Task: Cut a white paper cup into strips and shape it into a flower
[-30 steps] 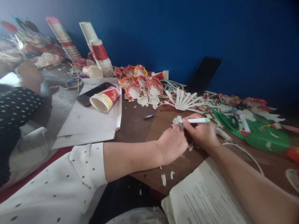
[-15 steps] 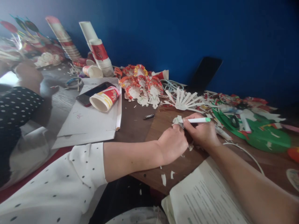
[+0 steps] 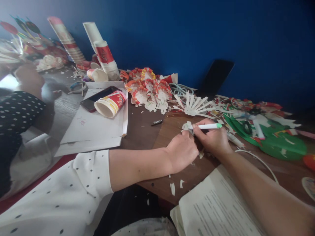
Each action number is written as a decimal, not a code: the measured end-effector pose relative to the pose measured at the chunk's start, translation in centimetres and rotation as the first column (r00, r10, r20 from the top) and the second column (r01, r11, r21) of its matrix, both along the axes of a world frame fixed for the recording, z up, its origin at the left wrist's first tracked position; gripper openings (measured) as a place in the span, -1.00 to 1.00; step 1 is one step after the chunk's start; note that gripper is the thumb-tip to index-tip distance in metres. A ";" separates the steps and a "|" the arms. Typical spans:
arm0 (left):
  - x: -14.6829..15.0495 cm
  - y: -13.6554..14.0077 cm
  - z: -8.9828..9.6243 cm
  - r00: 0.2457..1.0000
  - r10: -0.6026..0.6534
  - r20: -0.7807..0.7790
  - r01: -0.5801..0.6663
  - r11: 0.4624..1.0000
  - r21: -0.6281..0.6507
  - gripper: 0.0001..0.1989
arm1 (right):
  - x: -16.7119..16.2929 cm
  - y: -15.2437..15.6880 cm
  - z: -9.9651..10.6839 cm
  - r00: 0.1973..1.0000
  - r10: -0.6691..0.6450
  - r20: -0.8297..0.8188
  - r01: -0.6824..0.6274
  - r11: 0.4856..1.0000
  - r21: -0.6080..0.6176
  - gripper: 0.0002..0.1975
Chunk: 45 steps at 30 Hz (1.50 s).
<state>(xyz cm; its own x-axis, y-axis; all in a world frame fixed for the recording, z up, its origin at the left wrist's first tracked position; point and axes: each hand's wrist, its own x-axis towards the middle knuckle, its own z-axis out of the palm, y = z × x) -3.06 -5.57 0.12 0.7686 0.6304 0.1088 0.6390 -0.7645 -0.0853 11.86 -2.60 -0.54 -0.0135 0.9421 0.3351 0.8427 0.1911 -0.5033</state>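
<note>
My right hand [image 3: 214, 140] is closed around a white marker pen [image 3: 206, 126] with a green end, its writing tip hidden beside the fingers. Close against it, my left hand [image 3: 183, 151] is curled with its back to me. A small white paper cutout [image 3: 187, 125] sticks out past the left fingers, where the marker's hidden tip points. How the left fingertips grip it is covered by the hand. Just beyond lies a cup cut into white paper strips [image 3: 192, 106]. Paper scraps [image 3: 172, 189] are scattered on the brown table [image 3: 169, 134] around both hands.
A phone [image 3: 217, 77] leans on the blue wall. Frilled red-and-white paper pieces [image 3: 147, 87], stacked paper cups [image 3: 107, 60] and a white box [image 3: 93, 131] stand left. Green sheets [image 3: 283, 144] lie right, an open booklet [image 3: 216, 203] in front. Another person's sleeve [image 3: 21, 109] is at far left.
Both hands stay in place, with the marker and the paper cutout nearly still. The marker has shifted only very slightly.
</note>
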 end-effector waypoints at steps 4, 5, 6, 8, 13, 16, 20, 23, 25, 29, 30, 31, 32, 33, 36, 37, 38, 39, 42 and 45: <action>0.0 0.0 0.0 1.000 0.005 -0.010 -0.005 1.000 -0.008 -0.73 | 0.0 -0.1 0.0 1.000 0.001 0.011 -0.001 1.000 0.016 -0.80; 0.0 0.0 0.0 1.000 0.003 -0.012 -0.003 1.000 -0.009 -0.73 | -0.1 -0.1 -0.1 1.000 0.004 0.012 -0.004 1.000 0.025 -0.81; 0.0 0.0 0.0 1.000 -0.002 -0.010 0.001 1.000 -0.009 -0.73 | 0.0 -0.2 -0.1 1.000 0.010 0.009 -0.010 0.999 0.041 -0.81; 0.0 0.0 -0.1 1.000 -0.010 -0.001 0.010 1.000 -0.004 -0.75 | 0.1 -0.2 -0.1 0.999 0.025 -0.025 -0.022 0.993 0.112 -0.81; 0.0 0.0 0.1 1.000 0.000 -0.003 0.000 1.000 0.016 -0.78 | 0.8 -0.2 0.0 0.994 0.006 -0.112 0.034 0.935 0.354 -0.83; 0.0 -0.1 0.4 1.000 0.011 -0.022 -0.011 1.000 0.014 -0.77 | 1.1 -0.1 -0.1 0.995 -0.012 -0.094 0.047 0.924 0.378 -0.84; 0.1 -0.2 0.6 0.998 0.019 -0.061 -0.018 1.000 0.009 -0.75 | 1.1 0.1 -0.3 0.998 -0.025 -0.056 0.042 0.942 0.333 -0.84; 0.1 -0.2 0.5 0.997 0.022 -0.068 -0.020 0.999 0.025 -0.75 | 1.1 0.2 -0.6 0.999 -0.027 -0.018 0.031 0.959 0.282 -0.83; 0.1 -0.2 0.3 0.998 0.024 -0.060 -0.022 0.999 0.037 -0.75 | 1.1 0.3 -0.6 1.000 -0.021 -0.004 0.021 0.967 0.253 -0.83; 0.1 -0.2 0.3 0.999 0.018 -0.039 -0.017 0.999 0.033 -0.75 | 0.9 0.3 -0.5 1.000 -0.011 0.011 0.008 0.976 0.219 -0.82; 0.1 -0.2 0.4 0.999 0.016 -0.036 -0.015 0.999 0.029 -0.75 | 0.9 0.3 -0.5 1.000 -0.012 0.014 0.009 0.976 0.217 -0.81; 0.1 -0.2 0.4 0.999 0.014 -0.035 -0.013 1.000 0.026 -0.75 | 0.8 0.3 -0.4 1.000 -0.014 0.018 0.010 0.976 0.217 -0.81; 0.1 -0.2 0.5 0.999 0.014 -0.035 -0.013 1.000 0.025 -0.75 | 0.8 0.3 -0.4 1.000 -0.016 0.021 0.011 0.976 0.218 -0.81; 0.0 -0.2 0.6 0.999 0.014 -0.037 -0.013 1.000 0.023 -0.75 | 0.7 0.3 -0.4 1.000 -0.018 0.023 0.013 0.976 0.219 -0.80; 0.0 -0.2 0.6 0.999 0.018 -0.043 -0.017 1.000 0.017 -0.75 | 0.7 0.3 -0.4 0.999 -0.021 0.027 0.014 0.976 0.216 -0.80; 0.0 -0.3 0.6 0.999 0.017 -0.043 -0.016 1.000 0.012 -0.75 | 0.7 0.3 -0.5 0.999 -0.022 0.028 0.016 0.976 0.215 -0.80; 0.0 -0.3 0.6 0.999 0.017 -0.039 -0.017 1.000 0.009 -0.75 | 0.7 0.4 -0.5 0.999 -0.024 0.030 0.017 0.976 0.216 -0.79; 0.0 -0.2 0.5 0.999 0.018 -0.036 -0.018 1.000 0.008 -0.76 | 0.7 0.4 -0.6 0.999 -0.026 0.032 0.019 0.976 0.218 -0.79; 0.0 -0.2 0.4 0.999 0.016 -0.031 -0.016 1.000 0.001 -0.76 | 0.7 0.4 -0.7 0.999 -0.030 0.040 0.020 0.975 0.220 -0.80; 0.0 -0.2 0.4 1.000 0.010 -0.028 -0.010 1.000 0.000 -0.75 | 0.7 0.5 -0.8 0.998 -0.032 0.051 0.021 0.978 0.207 -0.79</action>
